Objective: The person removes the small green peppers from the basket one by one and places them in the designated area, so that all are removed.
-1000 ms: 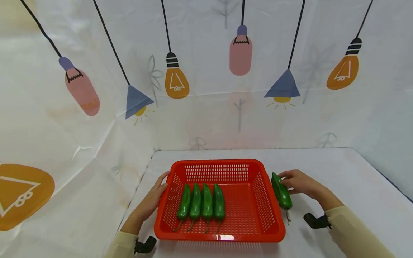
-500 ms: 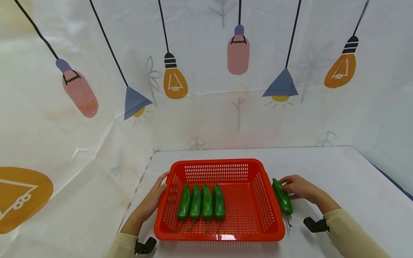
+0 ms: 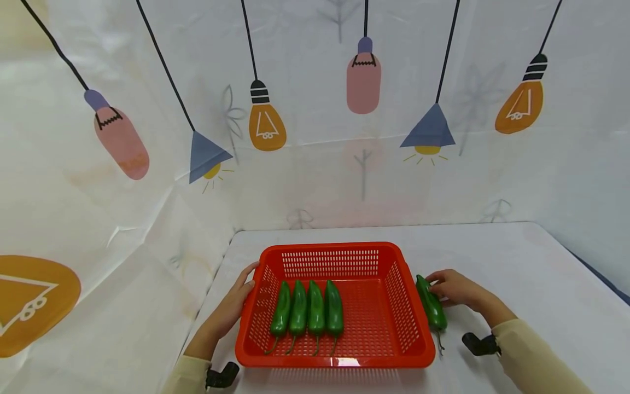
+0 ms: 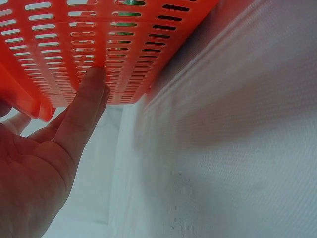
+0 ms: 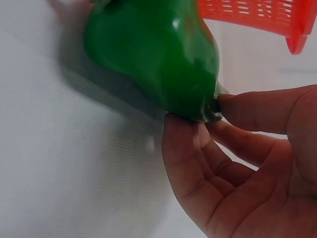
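A red plastic basket [image 3: 339, 362] with slotted walls stands on the table. My left hand [image 3: 231, 303] rests at its left rim. In the left wrist view, straight fingers [image 4: 81, 111] lie against the outer wall. Beyond the basket's right wall, my right hand [image 3: 455, 287] pinches a green chili pepper [image 3: 434, 312] between thumb and fingers. The right wrist view shows the grip at the pepper's tip, with the glossy pepper [image 5: 148, 54] pointing away from the hand. Its stem points toward me in the head view. Several matching peppers [image 3: 316, 309] lie side by side inside the basket, stems toward me.
The white-covered table [image 3: 512, 262] extends to the right of the basket and behind it. A white sheet printed with hanging lamps [image 3: 315, 180] rises at the back and left. Each wrist carries a black strap mount [image 3: 479, 345].
My right hand and the pepper have shifted slightly toward me, alongside the basket's right wall. The left hand stays at the rim, and the peppers in the basket keep their places.
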Available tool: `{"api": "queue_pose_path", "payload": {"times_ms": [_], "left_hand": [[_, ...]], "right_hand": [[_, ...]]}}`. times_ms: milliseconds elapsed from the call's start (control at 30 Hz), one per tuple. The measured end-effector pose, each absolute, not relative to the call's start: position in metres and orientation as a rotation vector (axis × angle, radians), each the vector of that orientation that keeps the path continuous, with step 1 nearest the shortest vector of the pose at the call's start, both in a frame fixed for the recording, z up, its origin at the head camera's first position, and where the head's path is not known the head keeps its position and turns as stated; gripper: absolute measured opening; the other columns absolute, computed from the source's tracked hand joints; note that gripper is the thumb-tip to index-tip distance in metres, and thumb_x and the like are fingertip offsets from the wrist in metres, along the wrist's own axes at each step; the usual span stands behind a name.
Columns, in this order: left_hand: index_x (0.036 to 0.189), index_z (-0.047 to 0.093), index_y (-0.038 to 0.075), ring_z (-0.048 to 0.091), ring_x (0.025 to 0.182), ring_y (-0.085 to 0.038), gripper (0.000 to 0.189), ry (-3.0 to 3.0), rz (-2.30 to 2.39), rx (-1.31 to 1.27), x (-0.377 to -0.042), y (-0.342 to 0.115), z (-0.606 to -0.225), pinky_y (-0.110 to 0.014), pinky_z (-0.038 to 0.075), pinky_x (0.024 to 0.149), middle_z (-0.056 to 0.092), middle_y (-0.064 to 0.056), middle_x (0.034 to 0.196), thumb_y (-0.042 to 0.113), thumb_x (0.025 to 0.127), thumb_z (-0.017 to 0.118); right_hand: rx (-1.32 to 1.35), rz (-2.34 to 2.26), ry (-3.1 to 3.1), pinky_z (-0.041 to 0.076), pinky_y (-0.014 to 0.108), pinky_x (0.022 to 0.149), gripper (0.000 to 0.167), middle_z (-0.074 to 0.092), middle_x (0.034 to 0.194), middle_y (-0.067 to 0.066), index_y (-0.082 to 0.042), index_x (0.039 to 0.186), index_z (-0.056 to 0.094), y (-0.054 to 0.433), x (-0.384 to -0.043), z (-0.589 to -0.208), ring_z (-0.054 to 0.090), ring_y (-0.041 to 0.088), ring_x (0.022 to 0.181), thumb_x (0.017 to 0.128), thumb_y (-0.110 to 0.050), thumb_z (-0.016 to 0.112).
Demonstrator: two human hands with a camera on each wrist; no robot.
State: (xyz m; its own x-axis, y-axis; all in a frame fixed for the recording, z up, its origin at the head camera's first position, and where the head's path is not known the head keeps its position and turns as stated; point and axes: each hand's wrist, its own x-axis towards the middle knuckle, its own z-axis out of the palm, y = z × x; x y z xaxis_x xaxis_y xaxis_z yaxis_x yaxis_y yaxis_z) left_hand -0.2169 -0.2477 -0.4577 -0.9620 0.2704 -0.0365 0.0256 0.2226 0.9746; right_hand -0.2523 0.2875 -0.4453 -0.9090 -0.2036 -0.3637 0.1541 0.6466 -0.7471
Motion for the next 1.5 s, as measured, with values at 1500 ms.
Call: {"api": "queue_pose_path", "payload": {"times_ms": [1500], "left_hand": [[0.161, 0.021, 0.023, 0.060, 0.116, -0.027, 0.050, 2.297, 1.838, 0.301, -0.214, -0.246, -0.456, -0.032, 0.052, 0.090, 0.043, -0.022, 0.149, 0.030, 0.112, 0.032]], "right_hand": [[-0.362, -1.131, 2.768, 0.052, 0.060, 0.088, 0.047, 0.063, 0.126, 0.027, 0.007, 0.137, 0.054, 0.276, -0.243, -0.400, 0.058, 0.046, 0.117, 0.103, -0.025, 0.060]]}}
